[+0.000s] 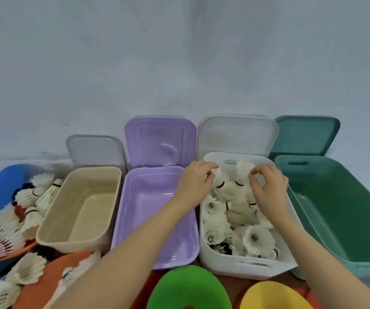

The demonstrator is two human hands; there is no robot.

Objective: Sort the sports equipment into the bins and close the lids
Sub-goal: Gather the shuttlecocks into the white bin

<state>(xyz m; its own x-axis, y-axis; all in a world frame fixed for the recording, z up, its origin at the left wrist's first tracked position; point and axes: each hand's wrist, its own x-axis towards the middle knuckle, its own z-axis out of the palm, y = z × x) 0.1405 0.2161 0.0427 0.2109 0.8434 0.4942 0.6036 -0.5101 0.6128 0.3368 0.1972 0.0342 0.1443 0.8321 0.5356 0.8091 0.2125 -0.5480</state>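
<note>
Head view looks down at four plastic bins in a row, and the white plastic bin (246,267) is the one to start from. Nearest of all, just in front of the white bin, sit a round green plastic disc (188,288) and a round yellow plastic disc (273,296). Far to its left, a loose pile of white feather shuttlecocks (26,267) lies on flat orange, blue and red discs.

The white bin is nearly full of more white shuttlecocks (255,238). Both hands are over its far end. The left hand (194,182) pinches one shuttlecock (218,178) with its fingertips pressed together on the top. The right hand (268,186) pinches another shuttlecock (242,172) the same way. The two held ones stand close together, touching the heap under them.

Right beside the white bin on its left is the purple plastic bin (121,219), and past that the tan plastic bin (52,217). On its right is the big green plastic bin (309,210). All three look bare inside.

Behind the white bin its pale lid (238,134) stands up open. The purple lid (160,139), clear grey lid (94,150) and green lid (304,134) stand open too.
</note>
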